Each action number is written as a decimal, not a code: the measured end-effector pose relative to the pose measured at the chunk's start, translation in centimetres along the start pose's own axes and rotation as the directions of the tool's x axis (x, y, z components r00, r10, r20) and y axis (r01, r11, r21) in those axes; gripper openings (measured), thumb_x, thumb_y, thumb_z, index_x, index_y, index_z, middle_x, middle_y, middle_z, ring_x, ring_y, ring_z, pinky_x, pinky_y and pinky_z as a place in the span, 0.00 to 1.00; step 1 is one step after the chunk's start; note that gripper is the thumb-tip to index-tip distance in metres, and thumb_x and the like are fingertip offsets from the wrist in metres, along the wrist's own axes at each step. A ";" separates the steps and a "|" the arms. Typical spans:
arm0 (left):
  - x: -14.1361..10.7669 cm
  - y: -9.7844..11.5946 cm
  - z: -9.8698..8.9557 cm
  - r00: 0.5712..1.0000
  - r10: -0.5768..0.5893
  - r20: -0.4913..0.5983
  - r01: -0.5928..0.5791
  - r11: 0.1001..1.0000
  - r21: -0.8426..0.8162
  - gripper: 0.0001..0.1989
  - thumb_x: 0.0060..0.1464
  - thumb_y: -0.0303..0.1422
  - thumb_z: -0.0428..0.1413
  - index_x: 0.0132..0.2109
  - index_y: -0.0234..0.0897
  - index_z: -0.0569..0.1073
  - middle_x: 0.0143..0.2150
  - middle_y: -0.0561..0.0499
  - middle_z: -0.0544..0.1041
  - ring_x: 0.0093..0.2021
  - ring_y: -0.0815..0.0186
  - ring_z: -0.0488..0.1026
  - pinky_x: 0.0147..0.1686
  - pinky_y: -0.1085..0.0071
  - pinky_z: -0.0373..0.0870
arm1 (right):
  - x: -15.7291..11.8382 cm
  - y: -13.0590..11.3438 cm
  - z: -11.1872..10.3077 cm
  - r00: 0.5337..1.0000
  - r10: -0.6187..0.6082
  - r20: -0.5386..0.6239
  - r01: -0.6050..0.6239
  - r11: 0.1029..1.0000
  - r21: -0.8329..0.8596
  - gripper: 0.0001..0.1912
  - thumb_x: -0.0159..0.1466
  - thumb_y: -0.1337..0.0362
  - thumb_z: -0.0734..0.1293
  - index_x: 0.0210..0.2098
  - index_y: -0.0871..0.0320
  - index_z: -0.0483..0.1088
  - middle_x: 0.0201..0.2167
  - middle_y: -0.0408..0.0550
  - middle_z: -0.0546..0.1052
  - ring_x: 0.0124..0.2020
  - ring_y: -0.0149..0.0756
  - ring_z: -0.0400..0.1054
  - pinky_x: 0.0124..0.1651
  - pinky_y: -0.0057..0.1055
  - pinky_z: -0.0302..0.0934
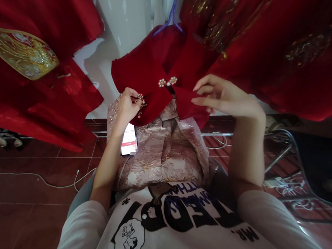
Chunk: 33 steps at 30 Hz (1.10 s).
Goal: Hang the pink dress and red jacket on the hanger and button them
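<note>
A red velvety garment (147, 72) hangs from a purple hanger (171, 14) and spreads across my lap. Two pearl flower clasps (167, 81) sit at its middle. My left hand (128, 104) pinches a beaded jewelled trim (141, 99) at the garment's left edge. Over the garment's right side, my right hand (224, 97) is raised with its fingers apart. I see nothing between those fingers; a fine thread would be too small to tell. Below lies shiny pink brocade fabric (154, 160), with a lit phone (129, 141) on it beside my left forearm.
Red garments with gold embroidery (31, 54) hang on the left, and more red sequinned ones (263, 47) on the right. A black chair (324, 158) stands at right. White cables (52, 183) run over the red tiled floor (23, 212).
</note>
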<state>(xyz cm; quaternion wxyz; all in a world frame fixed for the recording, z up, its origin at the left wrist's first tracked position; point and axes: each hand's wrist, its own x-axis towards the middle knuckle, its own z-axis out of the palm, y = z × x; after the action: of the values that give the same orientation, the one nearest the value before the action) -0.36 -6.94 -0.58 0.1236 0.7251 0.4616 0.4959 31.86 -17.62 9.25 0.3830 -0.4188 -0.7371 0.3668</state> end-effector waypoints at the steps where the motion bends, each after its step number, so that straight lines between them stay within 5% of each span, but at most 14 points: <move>1: -0.3 0.3 0.0 1.000 -0.002 -0.021 0.002 1.000 0.008 0.13 0.50 0.22 0.60 0.41 0.41 0.70 0.38 0.49 0.77 0.37 0.63 0.77 0.38 0.68 0.77 | 0.0 -0.6 0.5 0.998 -0.008 0.061 0.005 0.999 0.039 0.25 0.59 0.49 0.78 0.46 0.53 0.68 0.29 0.39 0.74 0.21 0.26 0.65 0.24 0.29 0.65; 5: -1.2 1.3 0.0 1.000 -0.020 0.023 0.020 1.000 0.001 0.12 0.50 0.21 0.59 0.39 0.41 0.70 0.36 0.50 0.79 0.37 0.63 0.78 0.39 0.68 0.78 | 0.6 -1.9 3.1 0.974 -0.062 0.217 0.034 0.991 0.131 0.28 0.54 0.48 0.81 0.44 0.54 0.66 0.37 0.41 0.74 0.26 0.26 0.69 0.28 0.29 0.70; 10: -1.7 1.9 0.5 0.992 -0.049 0.113 0.056 0.997 -0.054 0.14 0.49 0.19 0.55 0.42 0.39 0.74 0.41 0.49 0.81 0.41 0.63 0.79 0.43 0.69 0.78 | 3.1 -0.1 7.4 0.972 -0.064 0.226 0.026 0.985 0.170 0.26 0.56 0.52 0.80 0.44 0.54 0.65 0.40 0.43 0.73 0.31 0.29 0.72 0.34 0.30 0.72; 14: -1.7 1.7 0.9 0.994 -0.071 0.083 0.078 0.994 -0.081 0.15 0.49 0.17 0.55 0.42 0.38 0.75 0.41 0.49 0.82 0.41 0.64 0.80 0.44 0.68 0.78 | 6.4 3.1 11.5 0.999 0.037 -0.038 -0.036 0.999 0.026 0.24 0.55 0.53 0.79 0.41 0.54 0.65 0.36 0.42 0.72 0.32 0.33 0.74 0.35 0.32 0.70; 17: -1.6 1.7 0.8 0.993 -0.096 0.063 0.101 0.990 -0.098 0.13 0.52 0.17 0.56 0.41 0.38 0.76 0.41 0.49 0.82 0.40 0.65 0.80 0.44 0.69 0.79 | 8.8 4.8 13.5 0.969 0.064 -0.239 -0.073 0.997 -0.029 0.25 0.56 0.51 0.79 0.41 0.53 0.64 0.33 0.41 0.72 0.34 0.37 0.76 0.42 0.35 0.71; 20: -1.7 1.9 0.5 0.994 -0.096 0.048 0.101 0.988 -0.114 0.12 0.54 0.18 0.58 0.42 0.37 0.78 0.42 0.49 0.83 0.40 0.66 0.80 0.45 0.70 0.79 | 10.0 5.6 14.3 0.951 0.074 -0.300 -0.068 0.997 0.028 0.26 0.56 0.52 0.79 0.44 0.53 0.65 0.34 0.41 0.73 0.34 0.36 0.77 0.46 0.36 0.73; 25: -2.0 2.3 0.3 0.994 -0.098 0.044 0.104 0.982 -0.159 0.14 0.54 0.17 0.58 0.44 0.36 0.80 0.43 0.49 0.84 0.41 0.67 0.81 0.47 0.70 0.80 | 9.8 6.0 14.2 0.970 0.058 -0.236 -0.032 0.993 0.113 0.22 0.62 0.55 0.75 0.50 0.52 0.66 0.37 0.43 0.75 0.38 0.36 0.78 0.44 0.35 0.75; 33: -2.2 2.5 0.8 0.992 -0.126 -0.011 0.122 0.980 -0.157 0.11 0.57 0.18 0.62 0.45 0.34 0.83 0.43 0.47 0.85 0.40 0.65 0.83 0.46 0.68 0.82 | 9.3 5.3 14.4 0.959 0.001 -0.284 -0.009 1.000 -0.027 0.16 0.65 0.66 0.70 0.51 0.55 0.68 0.36 0.43 0.76 0.35 0.34 0.77 0.44 0.33 0.74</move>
<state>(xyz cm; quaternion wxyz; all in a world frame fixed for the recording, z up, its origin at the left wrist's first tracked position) 1.47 -9.82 -0.71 0.2060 0.6779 0.4668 0.5293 17.75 -10.41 0.79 0.4779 -0.4744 -0.6785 0.2934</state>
